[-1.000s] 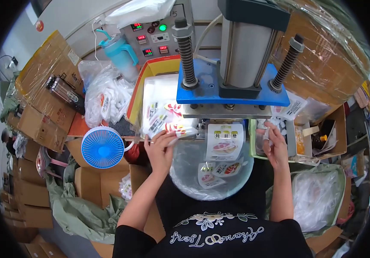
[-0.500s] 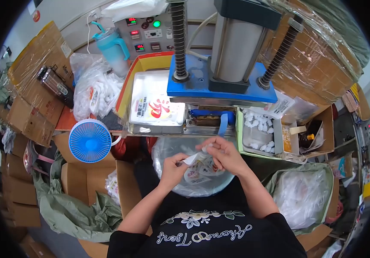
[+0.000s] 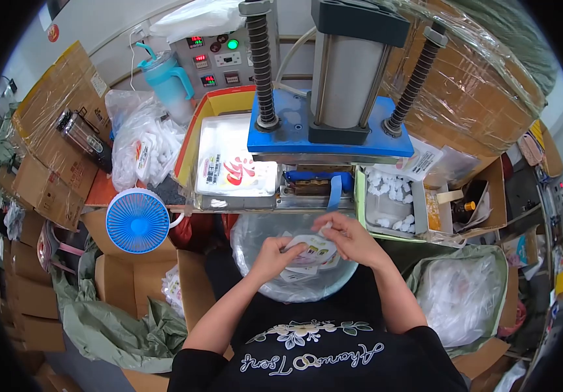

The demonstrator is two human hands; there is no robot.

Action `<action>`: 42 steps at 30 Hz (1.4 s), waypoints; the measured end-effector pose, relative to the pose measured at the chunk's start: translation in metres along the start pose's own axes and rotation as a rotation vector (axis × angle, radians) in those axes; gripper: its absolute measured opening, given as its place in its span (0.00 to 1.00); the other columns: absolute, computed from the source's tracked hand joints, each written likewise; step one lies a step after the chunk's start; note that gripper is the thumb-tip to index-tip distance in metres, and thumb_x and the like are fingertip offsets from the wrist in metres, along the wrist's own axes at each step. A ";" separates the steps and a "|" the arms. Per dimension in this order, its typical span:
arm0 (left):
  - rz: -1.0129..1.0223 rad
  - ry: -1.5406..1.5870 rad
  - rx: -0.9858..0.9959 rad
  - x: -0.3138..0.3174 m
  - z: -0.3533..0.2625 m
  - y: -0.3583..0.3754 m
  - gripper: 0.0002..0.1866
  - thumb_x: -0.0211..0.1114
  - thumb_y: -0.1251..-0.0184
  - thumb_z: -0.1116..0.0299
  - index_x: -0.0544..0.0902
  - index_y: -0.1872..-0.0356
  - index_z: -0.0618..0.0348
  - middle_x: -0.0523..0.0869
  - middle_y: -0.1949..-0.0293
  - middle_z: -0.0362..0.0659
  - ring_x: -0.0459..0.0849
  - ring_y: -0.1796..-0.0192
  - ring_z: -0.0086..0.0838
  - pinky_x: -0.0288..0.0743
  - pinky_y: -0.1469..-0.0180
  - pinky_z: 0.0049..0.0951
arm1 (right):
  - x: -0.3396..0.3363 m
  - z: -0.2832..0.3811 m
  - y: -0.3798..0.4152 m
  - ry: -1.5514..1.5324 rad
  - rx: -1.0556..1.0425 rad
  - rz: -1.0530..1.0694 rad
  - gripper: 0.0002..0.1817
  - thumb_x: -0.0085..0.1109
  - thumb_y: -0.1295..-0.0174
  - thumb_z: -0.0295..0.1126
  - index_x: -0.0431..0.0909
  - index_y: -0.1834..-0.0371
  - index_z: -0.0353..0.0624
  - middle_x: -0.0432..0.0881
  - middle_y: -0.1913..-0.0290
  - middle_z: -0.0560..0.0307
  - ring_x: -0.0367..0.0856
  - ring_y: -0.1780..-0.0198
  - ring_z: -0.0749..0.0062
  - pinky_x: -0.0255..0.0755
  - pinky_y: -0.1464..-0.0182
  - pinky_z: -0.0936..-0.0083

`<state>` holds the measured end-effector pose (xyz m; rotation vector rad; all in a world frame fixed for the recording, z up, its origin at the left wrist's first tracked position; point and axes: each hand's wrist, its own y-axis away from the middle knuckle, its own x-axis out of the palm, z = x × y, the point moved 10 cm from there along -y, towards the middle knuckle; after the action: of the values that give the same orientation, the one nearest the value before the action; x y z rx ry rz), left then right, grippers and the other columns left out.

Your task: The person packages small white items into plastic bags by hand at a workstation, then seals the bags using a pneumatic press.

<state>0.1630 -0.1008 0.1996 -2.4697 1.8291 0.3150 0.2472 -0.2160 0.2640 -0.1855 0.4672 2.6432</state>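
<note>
Over a plastic-lined round tub, my left hand pinches a white printed packet, thumb on top. My right hand is at the packet's upper right corner, its thumb and fingers pressed together on a small white piece, too small to name. More flat printed packets lie in the tub below. Directly beyond the tub stands a press with a blue plate.
A white tray in a red-yellow box stands left of the press. At right is a tray of small white pieces. A blue fan, an open carton and a plastic-lined box flank the tub.
The packet between my hands has turned its printed face up and lies flatter. My left fingers have shifted along it. The whole view has moved slightly.
</note>
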 end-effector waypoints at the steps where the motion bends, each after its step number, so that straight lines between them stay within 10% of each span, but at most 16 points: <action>1: -0.002 0.055 -0.036 0.002 0.000 -0.005 0.13 0.67 0.36 0.64 0.86 0.65 0.68 0.87 0.74 0.40 0.80 0.69 0.17 0.73 0.66 0.23 | -0.012 0.005 0.000 -0.090 -0.076 -0.143 0.13 0.49 0.30 0.29 0.69 0.44 0.42 0.83 0.55 0.56 0.65 0.84 0.86 0.60 0.84 0.86; 8: -0.121 0.618 -0.219 0.010 -0.015 -0.047 0.16 0.67 0.35 0.65 0.84 0.60 0.73 0.87 0.66 0.46 0.85 0.66 0.25 0.78 0.65 0.27 | -0.098 -0.012 0.013 -0.405 -0.254 -0.583 0.21 0.53 0.31 0.32 0.65 0.36 0.45 0.79 0.60 0.63 0.66 0.79 0.88 0.59 0.79 0.88; 9: -0.146 0.651 -0.262 0.010 -0.020 -0.050 0.16 0.67 0.35 0.66 0.83 0.60 0.74 0.87 0.64 0.47 0.85 0.66 0.26 0.79 0.65 0.28 | -0.102 -0.019 0.017 -0.530 -0.185 -0.584 0.22 0.52 0.32 0.29 0.65 0.36 0.43 0.79 0.57 0.58 0.75 0.66 0.81 0.74 0.65 0.80; 13: -0.142 0.777 -0.286 0.014 -0.011 -0.067 0.16 0.68 0.36 0.66 0.82 0.60 0.75 0.86 0.64 0.47 0.85 0.66 0.26 0.78 0.64 0.28 | -0.110 -0.031 0.015 -0.987 -0.277 -0.412 0.23 0.51 0.35 0.24 0.62 0.36 0.39 0.77 0.54 0.47 0.75 0.44 0.58 0.66 0.33 0.55; 16: -0.102 0.692 -0.264 0.004 -0.008 -0.070 0.15 0.67 0.35 0.65 0.83 0.60 0.71 0.87 0.65 0.45 0.85 0.67 0.25 0.77 0.65 0.27 | -0.115 -0.037 0.017 -1.026 -0.302 -0.417 0.23 0.52 0.34 0.24 0.62 0.36 0.37 0.78 0.50 0.45 0.79 0.47 0.60 0.73 0.39 0.61; 21: -0.460 -0.632 0.104 -0.104 -0.086 -0.052 0.26 0.66 0.36 0.54 0.79 0.44 0.64 0.84 0.50 0.54 0.83 0.49 0.45 0.74 0.49 0.32 | -0.133 -0.065 0.019 -0.952 -0.261 -0.489 0.20 0.53 0.34 0.22 0.66 0.39 0.35 0.78 0.45 0.41 0.83 0.55 0.65 0.81 0.50 0.73; 22: -0.560 -0.856 0.371 -0.108 -0.097 -0.044 0.35 0.67 0.40 0.50 0.72 0.35 0.59 0.73 0.35 0.55 0.68 0.33 0.50 0.62 0.33 0.42 | -0.133 -0.068 0.017 -0.942 -0.266 -0.473 0.18 0.54 0.34 0.22 0.67 0.41 0.35 0.78 0.43 0.40 0.84 0.58 0.66 0.83 0.54 0.77; 25: -0.370 -1.081 0.273 -0.098 -0.050 -0.023 0.44 0.73 0.50 0.52 0.65 0.29 0.49 0.60 0.26 0.42 0.54 0.24 0.42 0.40 0.27 0.57 | -0.124 -0.055 0.018 -0.875 -0.255 -0.489 0.16 0.52 0.32 0.22 0.70 0.42 0.34 0.77 0.42 0.41 0.85 0.53 0.68 0.82 0.56 0.81; 30: -0.574 -0.630 0.353 -0.130 -0.072 0.011 0.05 0.70 0.47 0.72 0.88 0.68 0.56 0.88 0.61 0.43 0.83 0.51 0.39 0.66 0.42 0.41 | -0.123 -0.047 0.025 -0.591 -0.183 -0.586 0.14 0.50 0.31 0.25 0.72 0.43 0.37 0.81 0.47 0.42 0.85 0.52 0.66 0.82 0.60 0.82; 31: -0.632 -0.634 0.444 -0.127 -0.087 0.018 0.04 0.70 0.44 0.73 0.87 0.68 0.60 0.88 0.70 0.40 0.82 0.66 0.28 0.72 0.58 0.28 | -0.123 -0.045 0.025 -0.534 -0.162 -0.628 0.12 0.52 0.31 0.26 0.75 0.46 0.39 0.84 0.53 0.50 0.86 0.57 0.71 0.80 0.63 0.82; 35: -0.378 0.096 0.097 -0.087 -0.063 0.016 0.08 0.73 0.42 0.73 0.86 0.66 0.68 0.81 0.74 0.29 0.71 0.71 0.09 0.64 0.70 0.14 | -0.102 -0.014 0.024 -0.243 -0.300 -0.647 0.10 0.57 0.33 0.28 0.79 0.50 0.41 0.83 0.61 0.61 0.81 0.62 0.80 0.76 0.62 0.82; 42: -0.271 0.078 0.005 -0.028 -0.012 0.019 0.09 0.72 0.42 0.69 0.87 0.72 0.66 0.84 0.79 0.38 0.75 0.75 0.14 0.66 0.73 0.20 | -0.025 0.055 0.014 0.201 -0.485 -0.484 0.09 0.60 0.38 0.25 0.83 0.55 0.40 0.84 0.62 0.60 0.75 0.60 0.77 0.70 0.54 0.80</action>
<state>0.1392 -0.0823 0.2183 -2.7170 1.4887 0.2008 0.2604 -0.2187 0.3248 -0.6326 -0.1587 2.2167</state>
